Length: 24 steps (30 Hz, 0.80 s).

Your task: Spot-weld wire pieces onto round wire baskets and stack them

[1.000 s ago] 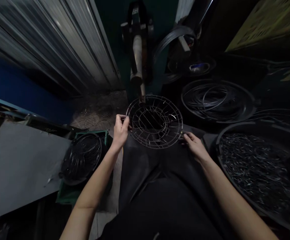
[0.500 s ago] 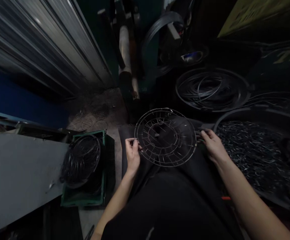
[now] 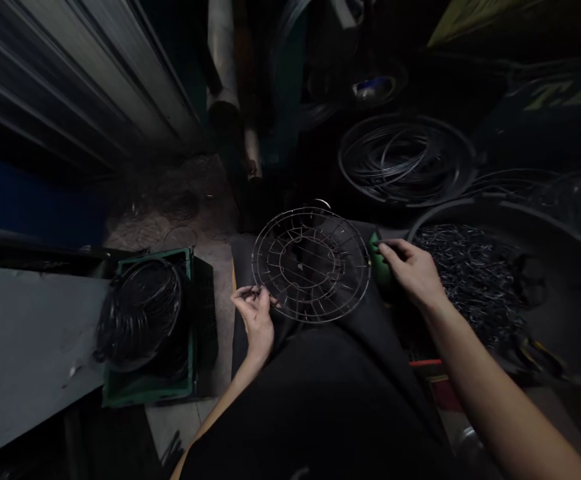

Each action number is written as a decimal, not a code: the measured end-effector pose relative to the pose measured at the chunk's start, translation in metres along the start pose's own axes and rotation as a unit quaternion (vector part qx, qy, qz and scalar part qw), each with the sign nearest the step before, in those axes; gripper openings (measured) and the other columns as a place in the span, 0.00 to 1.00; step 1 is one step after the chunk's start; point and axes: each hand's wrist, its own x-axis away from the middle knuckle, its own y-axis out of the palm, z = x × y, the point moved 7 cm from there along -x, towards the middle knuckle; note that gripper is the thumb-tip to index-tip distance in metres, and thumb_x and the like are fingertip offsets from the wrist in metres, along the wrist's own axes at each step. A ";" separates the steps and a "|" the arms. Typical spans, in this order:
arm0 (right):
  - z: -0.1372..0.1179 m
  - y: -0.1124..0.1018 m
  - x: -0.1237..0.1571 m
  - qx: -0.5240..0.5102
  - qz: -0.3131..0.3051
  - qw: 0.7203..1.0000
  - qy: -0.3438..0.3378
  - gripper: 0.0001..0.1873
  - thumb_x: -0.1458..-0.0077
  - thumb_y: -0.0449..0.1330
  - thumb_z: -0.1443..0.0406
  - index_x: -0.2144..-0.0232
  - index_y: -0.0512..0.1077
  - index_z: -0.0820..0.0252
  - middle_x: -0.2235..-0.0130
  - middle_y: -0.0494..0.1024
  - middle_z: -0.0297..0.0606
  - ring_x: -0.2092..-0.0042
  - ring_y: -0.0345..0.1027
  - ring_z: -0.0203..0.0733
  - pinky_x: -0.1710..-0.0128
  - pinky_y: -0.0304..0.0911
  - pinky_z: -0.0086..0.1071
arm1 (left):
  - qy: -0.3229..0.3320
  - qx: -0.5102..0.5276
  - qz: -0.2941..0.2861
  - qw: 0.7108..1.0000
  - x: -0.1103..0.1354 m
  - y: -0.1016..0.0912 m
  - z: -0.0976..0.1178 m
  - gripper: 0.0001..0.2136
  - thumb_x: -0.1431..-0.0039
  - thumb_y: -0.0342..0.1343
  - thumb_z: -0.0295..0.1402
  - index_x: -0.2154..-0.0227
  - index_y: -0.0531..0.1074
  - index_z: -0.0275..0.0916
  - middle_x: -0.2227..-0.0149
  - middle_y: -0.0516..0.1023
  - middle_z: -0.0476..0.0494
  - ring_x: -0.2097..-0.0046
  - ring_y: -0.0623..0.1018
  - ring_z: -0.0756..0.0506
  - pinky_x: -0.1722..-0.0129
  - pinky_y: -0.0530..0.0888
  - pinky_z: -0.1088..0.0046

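Holds the round wire grille level over the dark-clothed lap, pinching its near-left rim in the closed fingers of the left hand, with the right hand curled at a green object just beside the right rim, its grip impossible to tell.

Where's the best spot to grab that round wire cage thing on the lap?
Probably the outer rim, coming in from the sides. The wire grille lies nearly flat on the lap, so its edge is open all round, while the inner wires are thin and gappy. The left hand pinches the rim at the lower left; the right hand sits by the right edge.
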 end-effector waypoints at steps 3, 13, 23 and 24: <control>-0.001 -0.002 -0.012 -0.010 -0.001 1.000 0.005 0.21 0.49 0.57 0.49 0.63 0.74 0.58 0.63 0.78 0.38 0.62 0.70 0.44 0.59 0.65 0.37 | 0.002 -0.005 -0.013 1.000 0.002 0.003 0.001 0.16 0.44 0.56 0.37 0.60 0.52 0.46 0.64 0.66 0.54 0.73 0.72 0.55 0.71 0.73 0.76; -0.013 0.008 -0.037 -0.123 -0.059 0.990 0.046 0.23 0.60 0.64 0.47 0.70 0.73 0.58 0.67 0.77 0.37 0.62 0.69 0.45 0.56 0.64 0.40 | 0.004 0.011 -0.015 1.000 0.001 0.004 -0.003 0.17 0.44 0.56 0.37 0.60 0.52 0.46 0.63 0.66 0.53 0.72 0.72 0.56 0.71 0.73 0.77; -0.028 0.027 -0.060 -0.058 -0.170 0.982 0.060 0.23 0.67 0.67 0.46 0.75 0.73 0.58 0.71 0.75 0.34 0.65 0.68 0.43 0.59 0.63 0.37 | 0.018 -0.019 -0.014 1.000 -0.005 -0.001 -0.012 0.16 0.43 0.56 0.36 0.60 0.52 0.46 0.62 0.65 0.52 0.69 0.72 0.56 0.65 0.71 0.77; -0.029 0.031 -0.062 -0.056 -0.182 0.980 0.063 0.24 0.69 0.67 0.46 0.76 0.73 0.58 0.71 0.75 0.34 0.65 0.67 0.43 0.59 0.63 0.37 | 0.016 -0.020 -0.014 1.000 -0.005 -0.002 -0.013 0.16 0.43 0.56 0.36 0.59 0.52 0.46 0.62 0.65 0.52 0.69 0.72 0.56 0.65 0.71 0.77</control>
